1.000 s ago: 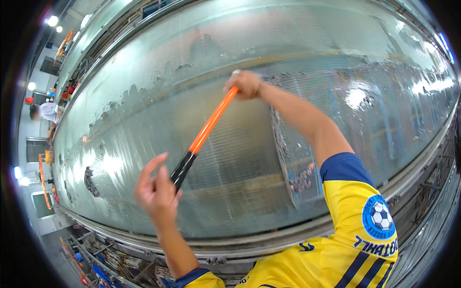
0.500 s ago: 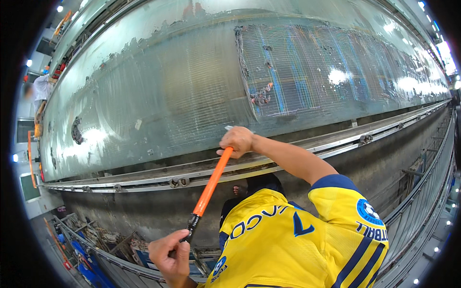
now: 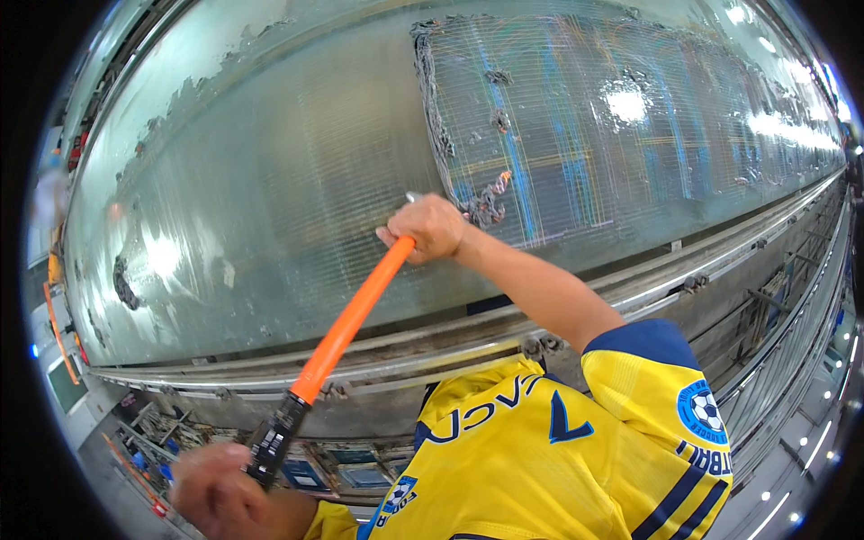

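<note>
My right hand [image 3: 427,227] is closed around the upper end of an orange pole-handled tool [image 3: 355,315], over the wet table surface [image 3: 297,243]. A small silvery piece pokes out beyond its fingers. The tool slants down toward me and ends in a black section [image 3: 277,436] with a label. At that black end is my left hand [image 3: 216,490], smeared by motion, so its grip is unclear. Right of my right hand lies a clump of grey sludge [image 3: 489,207], on a panel with fine lines and blue streaks [image 3: 585,135].
A ridge of grey sludge [image 3: 430,85] edges the lined panel. A metal rail [image 3: 621,292] runs along the table's near side. Railings [image 3: 792,324] stand at right. A dark clump [image 3: 124,283] lies on the table's left part. A blurred person [image 3: 49,193] is at far left.
Both hands and the tool have shifted left, the left hand also lower. My right hand is farther over the table. The left hand, sharp before with thumb and finger on the black end, is now blurred.
</note>
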`<move>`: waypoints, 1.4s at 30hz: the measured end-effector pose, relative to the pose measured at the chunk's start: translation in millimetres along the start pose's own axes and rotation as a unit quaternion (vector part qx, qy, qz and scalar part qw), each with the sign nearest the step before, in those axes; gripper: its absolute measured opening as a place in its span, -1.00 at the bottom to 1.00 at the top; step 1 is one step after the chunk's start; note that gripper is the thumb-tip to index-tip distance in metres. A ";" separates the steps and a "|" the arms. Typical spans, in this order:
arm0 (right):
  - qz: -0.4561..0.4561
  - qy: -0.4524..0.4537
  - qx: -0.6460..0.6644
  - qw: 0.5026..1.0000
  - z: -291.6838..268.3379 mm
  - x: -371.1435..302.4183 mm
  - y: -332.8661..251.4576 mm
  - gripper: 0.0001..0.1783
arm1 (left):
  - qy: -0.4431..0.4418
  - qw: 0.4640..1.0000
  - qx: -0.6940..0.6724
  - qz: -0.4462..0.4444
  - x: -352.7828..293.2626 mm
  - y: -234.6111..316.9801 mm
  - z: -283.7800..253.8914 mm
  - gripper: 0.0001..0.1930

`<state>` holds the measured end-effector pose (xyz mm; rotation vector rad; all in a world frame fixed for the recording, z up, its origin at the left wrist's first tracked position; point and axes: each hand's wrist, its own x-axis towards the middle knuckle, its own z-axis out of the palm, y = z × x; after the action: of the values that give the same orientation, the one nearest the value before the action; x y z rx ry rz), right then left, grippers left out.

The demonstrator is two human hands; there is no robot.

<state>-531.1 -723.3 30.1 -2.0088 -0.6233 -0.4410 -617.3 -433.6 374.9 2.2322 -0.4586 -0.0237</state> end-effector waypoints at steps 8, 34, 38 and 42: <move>0.072 0.007 0.039 0.997 -16.9 125.8 120.9 -0.91 | -0.018 0.925 0.253 0.284 209.2 -53.5 -43.2 -0.65; -0.031 -0.214 0.005 0.976 27.2 -59.2 -68.6 -0.56 | 0.103 0.958 -0.153 -0.220 -179.0 -7.3 29.9 -0.77; 0.000 -0.166 0.021 0.986 -12.4 -109.1 -90.9 -0.54 | 0.030 0.974 -0.062 -0.216 -175.1 43.9 44.9 -0.75; -0.028 -0.079 0.022 0.996 -22.8 -100.0 -75.8 -0.54 | -0.025 0.989 -0.087 -0.114 -125.6 79.4 56.6 -0.77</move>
<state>-657.6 -736.4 39.5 -2.0018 -0.7815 -0.3007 -769.3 -480.0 380.4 2.1046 -0.2165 -0.2328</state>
